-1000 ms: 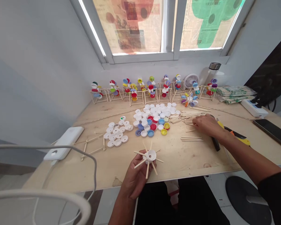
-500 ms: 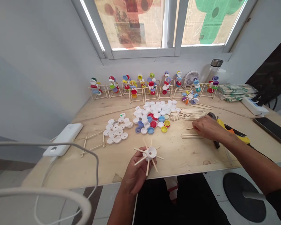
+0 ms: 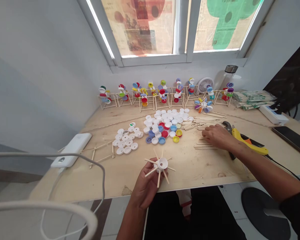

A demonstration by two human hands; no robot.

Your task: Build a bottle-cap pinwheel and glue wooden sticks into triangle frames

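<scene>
My left hand (image 3: 147, 183) is closed around a spoked wheel (image 3: 162, 163), a white bottle-cap hub with several wooden sticks radiating from it. The hub faces up, just above the table's front edge. To the right, my right hand (image 3: 218, 136) reaches down to the tabletop, its fingers pinched on a thin wooden stick (image 3: 202, 138) whose end pokes out at the fingertips. Loose sticks (image 3: 203, 146) lie just in front of that hand, and a larger stick pile (image 3: 205, 122) lies behind it. White and coloured bottle caps (image 3: 165, 134) are spread beyond the wheel.
A yellow glue gun (image 3: 250, 143) and a black-handled tool (image 3: 227, 126) lie by my right wrist. Finished cap wheels on stick frames (image 3: 162, 96) line the wall. A stick frame (image 3: 102, 154) and white power bank (image 3: 72, 150) are at left; a phone (image 3: 292, 138) is at right.
The whole view has shifted slightly. My right hand stays by the sticks with its fingers a little lower and flatter; my left hand still holds the spoked wheel in the same place.
</scene>
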